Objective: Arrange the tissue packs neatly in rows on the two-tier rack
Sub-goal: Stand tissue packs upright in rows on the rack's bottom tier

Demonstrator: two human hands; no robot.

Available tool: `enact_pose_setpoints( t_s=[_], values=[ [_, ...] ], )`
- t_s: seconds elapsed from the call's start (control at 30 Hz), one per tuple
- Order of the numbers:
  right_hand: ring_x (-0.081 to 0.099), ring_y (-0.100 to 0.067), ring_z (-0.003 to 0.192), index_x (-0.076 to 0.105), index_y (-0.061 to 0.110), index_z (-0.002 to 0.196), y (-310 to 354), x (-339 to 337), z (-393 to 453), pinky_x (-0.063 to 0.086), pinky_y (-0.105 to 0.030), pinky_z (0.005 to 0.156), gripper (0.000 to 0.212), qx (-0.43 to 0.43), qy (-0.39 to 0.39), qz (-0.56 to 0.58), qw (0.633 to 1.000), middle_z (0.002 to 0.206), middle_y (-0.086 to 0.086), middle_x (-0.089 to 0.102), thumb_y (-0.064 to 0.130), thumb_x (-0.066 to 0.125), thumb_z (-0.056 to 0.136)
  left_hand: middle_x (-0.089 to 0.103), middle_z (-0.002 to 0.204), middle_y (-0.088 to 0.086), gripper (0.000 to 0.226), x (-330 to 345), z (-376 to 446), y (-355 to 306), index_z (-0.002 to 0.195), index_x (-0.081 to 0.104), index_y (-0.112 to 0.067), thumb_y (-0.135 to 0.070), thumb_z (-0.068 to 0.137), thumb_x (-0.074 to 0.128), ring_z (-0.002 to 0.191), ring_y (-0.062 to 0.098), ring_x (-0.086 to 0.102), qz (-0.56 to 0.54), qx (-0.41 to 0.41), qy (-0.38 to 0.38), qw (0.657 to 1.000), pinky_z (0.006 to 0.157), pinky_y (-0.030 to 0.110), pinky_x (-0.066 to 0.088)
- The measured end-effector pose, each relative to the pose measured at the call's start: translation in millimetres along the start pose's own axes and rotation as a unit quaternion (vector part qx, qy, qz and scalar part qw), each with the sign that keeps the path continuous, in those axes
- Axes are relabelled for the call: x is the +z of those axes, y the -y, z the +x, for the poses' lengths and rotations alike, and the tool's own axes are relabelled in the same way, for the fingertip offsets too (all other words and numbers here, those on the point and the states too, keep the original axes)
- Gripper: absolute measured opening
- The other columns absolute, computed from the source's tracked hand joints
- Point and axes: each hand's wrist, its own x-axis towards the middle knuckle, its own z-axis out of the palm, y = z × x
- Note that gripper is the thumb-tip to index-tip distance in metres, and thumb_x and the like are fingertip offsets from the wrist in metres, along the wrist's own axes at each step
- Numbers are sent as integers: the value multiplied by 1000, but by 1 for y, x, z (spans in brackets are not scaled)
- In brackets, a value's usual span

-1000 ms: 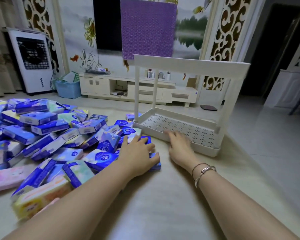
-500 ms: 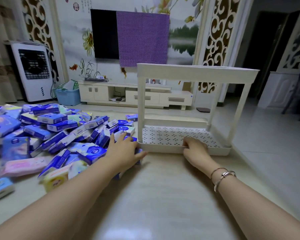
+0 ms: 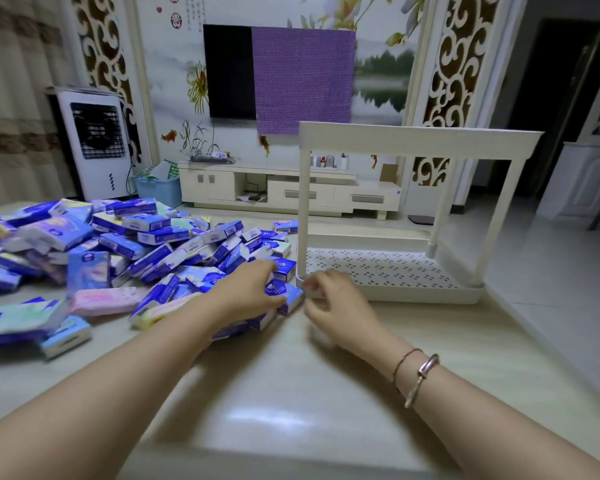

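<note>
A big loose heap of tissue packs (image 3: 146,237), mostly blue and white, covers the floor on the left. My left hand (image 3: 250,292) lies on the heap's right edge, with a blue pack (image 3: 275,287) between its fingers and thumb. The white two-tier rack (image 3: 388,292) stands on the floor to the right; its perforated lower shelf and its top shelf (image 3: 420,140) hold nothing. My right hand (image 3: 329,299) is at the rack's front left corner with its fingers curled. The hand is blurred, so whether it grips the rim is unclear.
A pink pack (image 3: 108,299) lies at the heap's front. Behind stand a white TV cabinet (image 3: 291,195), a blue basket (image 3: 160,190) and a white air cooler (image 3: 94,143). Smooth tiled floor (image 3: 291,393) lies between me and the rack.
My right hand slid left along the rack's front rim to its left corner. My left hand shifted slightly on the packs. The view rose, and the rack now faces me squarely.
</note>
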Motion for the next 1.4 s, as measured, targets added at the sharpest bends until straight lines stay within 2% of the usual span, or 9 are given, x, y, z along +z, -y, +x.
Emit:
enact_pose_setpoints(
  t_s=[0.13,0.37,0.67,0.8,0.97,1.1,1.17,1.33,1.4],
  values=[
    [46,-26,116,45,28,135,18,22,9,42,-35,95,54,37,46,-35,998,120,-6,47,48,57,87,45,141,7,58,-9,-3,11,140,39,-13,-14,86,58,130,23,40,-18,-15,22,999,102,28,34],
    [42,-27,112,52,14,117,23,39,16,41,-34,93,52,63,-21,-59,996,113,-7,42,47,63,78,58,124,15,51,2,-2,29,132,45,-14,-4,83,54,118,31,48,-42,-57,-57,996,88,39,45],
    [58,-5,80,54,19,110,14,23,12,40,-11,68,44,60,-87,218,970,92,8,60,30,78,75,70,106,-12,29,4,-19,9,117,64,-23,-12,91,61,102,2,63,-220,143,-140,955,89,27,50],
    [56,9,69,46,32,117,13,13,9,40,-4,62,58,62,-119,266,955,80,20,56,37,81,71,68,109,-7,29,1,-18,1,111,62,-18,-1,89,55,105,3,64,-335,100,-86,933,94,25,51],
    [51,2,65,56,32,103,8,9,11,36,-10,57,38,31,-88,263,960,79,15,56,37,80,73,68,101,-2,43,-2,-17,1,108,58,-14,14,82,40,95,14,67,-354,54,10,934,66,32,51],
    [58,1,86,46,44,127,5,11,10,43,-14,62,73,38,21,307,951,111,10,61,34,85,66,68,111,4,48,-5,-15,7,110,59,-12,18,78,38,105,15,65,-352,50,29,934,96,44,50],
    [59,2,71,44,33,131,6,6,9,46,-19,55,74,57,75,359,928,96,7,63,12,82,71,67,113,0,53,-9,-15,11,107,60,-17,19,77,34,111,10,62,-319,41,31,946,101,38,47],
    [48,4,51,47,13,125,4,7,11,39,-12,48,61,61,98,365,924,73,3,54,-8,73,74,66,103,-2,40,-27,-26,12,116,55,-25,-5,82,49,70,8,61,-221,-15,107,969,62,17,48],
    [49,7,55,48,20,120,5,9,11,39,-8,55,60,60,75,338,936,89,0,54,0,77,72,61,117,-6,39,-32,-28,11,119,51,-27,-20,82,59,85,6,61,-158,-16,145,977,75,23,51]
  ],
)
